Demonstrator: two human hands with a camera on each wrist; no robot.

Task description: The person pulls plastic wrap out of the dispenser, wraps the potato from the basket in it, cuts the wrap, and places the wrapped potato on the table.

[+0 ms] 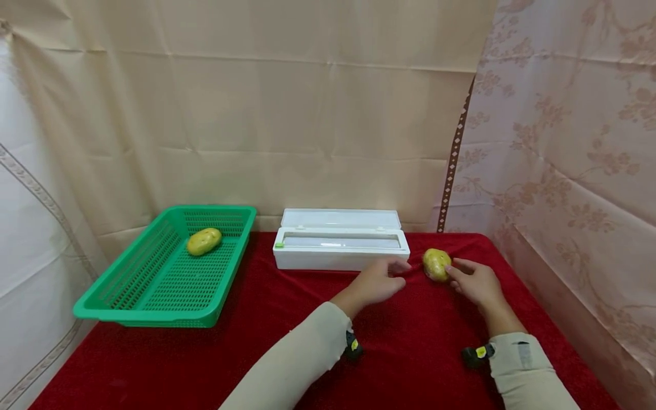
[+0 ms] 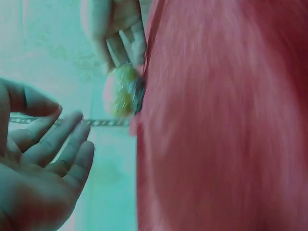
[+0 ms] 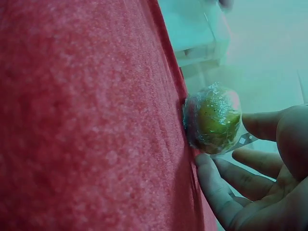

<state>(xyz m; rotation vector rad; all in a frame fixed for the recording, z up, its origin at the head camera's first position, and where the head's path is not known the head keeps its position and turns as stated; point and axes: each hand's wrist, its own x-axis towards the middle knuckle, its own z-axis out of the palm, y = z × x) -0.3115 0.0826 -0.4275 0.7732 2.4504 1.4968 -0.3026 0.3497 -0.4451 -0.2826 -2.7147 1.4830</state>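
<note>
Two pale sleeves [image 1: 294, 356] were seen extended over the red-covered table [image 1: 164, 364], a dark device [image 1: 476, 355] worn at the right cuff. The left hand [image 1: 374, 283] was held in the air before the white box's right end; its fingers were loosely bent and slightly spread, the thumb parted from them. The right hand [image 1: 476, 282] was held half open, fingers fairly straight; the wrapped potato [image 1: 434, 265] was met by the thumb and fingertips at its near right side; how firmly could not be told.

The wrapped potato was placed toward the table's far right corner, resting on the cloth. It was covered in clear, crinkled film, with bright glints; beneath, yellow skin was marked with dark specks.

The white box [image 1: 320, 261] was set along the middle of the far edge, its lid [image 1: 340, 218] raised at the back. The green basket [image 1: 148, 316] was stood at the far left corner; a second potato [image 1: 204, 242] was lodged toward its far end. Beyond, a beige curtain [image 1: 256, 114] was hung.
</note>
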